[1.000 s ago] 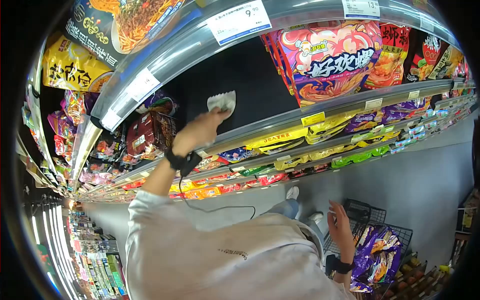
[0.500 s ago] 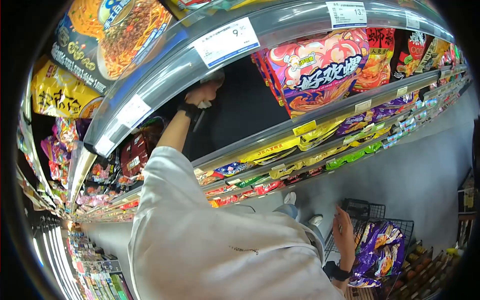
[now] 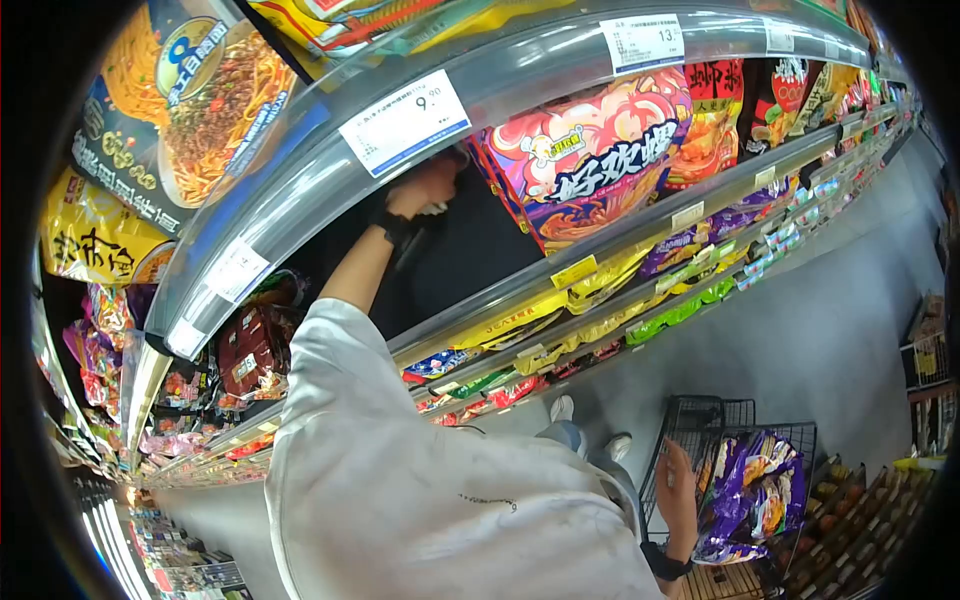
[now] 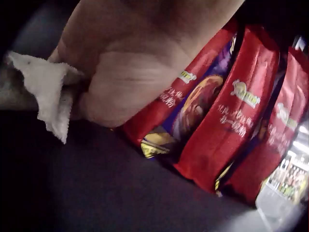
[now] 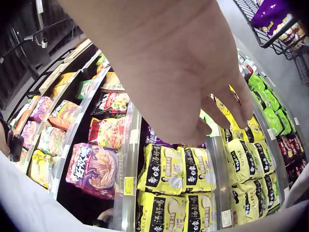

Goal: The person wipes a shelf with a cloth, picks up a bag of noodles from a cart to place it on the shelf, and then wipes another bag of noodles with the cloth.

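My left hand (image 3: 428, 188) reaches deep into a black shelf (image 3: 470, 245), under the rail with the 9.90 price tag. In the left wrist view its fingers grip a crumpled white cloth (image 4: 48, 92) close over the dark shelf surface; the fingertips are hidden. Beside this hand stand several red-sided noodle packs (image 4: 229, 108), whose pink and purple front (image 3: 590, 160) shows in the head view. My right hand (image 3: 677, 495) hangs low with loosely straight fingers and holds nothing, near a black wire cart (image 3: 690, 415).
Purple packages (image 3: 755, 490) lie in the cart. A clear shelf rail (image 3: 250, 250) with price tags curves in front of the left arm. Lower shelves hold yellow packs (image 5: 198, 169) and green packs (image 5: 270, 96). A dark noodle pack (image 3: 190, 100) stands on the shelf above.
My left hand has moved with the cloth from the shelf's front deeper inside, then toward the pink and purple packs. The head view has shifted; the right hand still hangs by the cart.
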### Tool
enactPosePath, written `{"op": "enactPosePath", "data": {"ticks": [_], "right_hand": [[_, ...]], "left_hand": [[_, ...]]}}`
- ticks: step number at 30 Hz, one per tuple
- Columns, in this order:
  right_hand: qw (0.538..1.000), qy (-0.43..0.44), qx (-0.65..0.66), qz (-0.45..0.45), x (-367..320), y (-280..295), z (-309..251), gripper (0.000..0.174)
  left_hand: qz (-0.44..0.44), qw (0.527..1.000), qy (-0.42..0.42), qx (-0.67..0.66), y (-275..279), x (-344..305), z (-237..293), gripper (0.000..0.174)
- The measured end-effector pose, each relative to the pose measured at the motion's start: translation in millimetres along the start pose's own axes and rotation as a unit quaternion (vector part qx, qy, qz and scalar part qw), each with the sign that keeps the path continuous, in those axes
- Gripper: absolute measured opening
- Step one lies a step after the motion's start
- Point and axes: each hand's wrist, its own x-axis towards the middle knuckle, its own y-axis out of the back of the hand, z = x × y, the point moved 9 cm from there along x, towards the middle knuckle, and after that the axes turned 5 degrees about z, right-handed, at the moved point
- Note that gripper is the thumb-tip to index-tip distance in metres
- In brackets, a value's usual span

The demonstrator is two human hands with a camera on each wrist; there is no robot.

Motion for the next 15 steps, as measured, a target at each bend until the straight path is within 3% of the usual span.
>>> {"op": "enactPosePath", "data": {"ticks": [3,6,10,15], "right_hand": [[1.000,-0.005,-0.021,-0.016,2.0,-4.6,4.5,0.040],[1.000,-0.005,-0.015,-0.026,4.6,-4.6,4.2,0.039],[1.000,-0.018,-0.023,-0.003,-0.4,1.8,-2.6,0.039],[0.995,-0.098,-0.021,-0.002,-29.2,6.8,15.7,0.042]], "left_hand": [[0.061,0.998,0.012,0.002,-23.8,1.4,-12.0,0.057],[-0.003,1.000,0.009,-0.001,-19.7,18.0,-21.2,0.059],[0.005,1.000,0.020,0.008,16.6,23.7,-12.0,0.060],[-0.007,0.995,0.034,-0.092,22.0,25.8,25.2,0.061]]}}
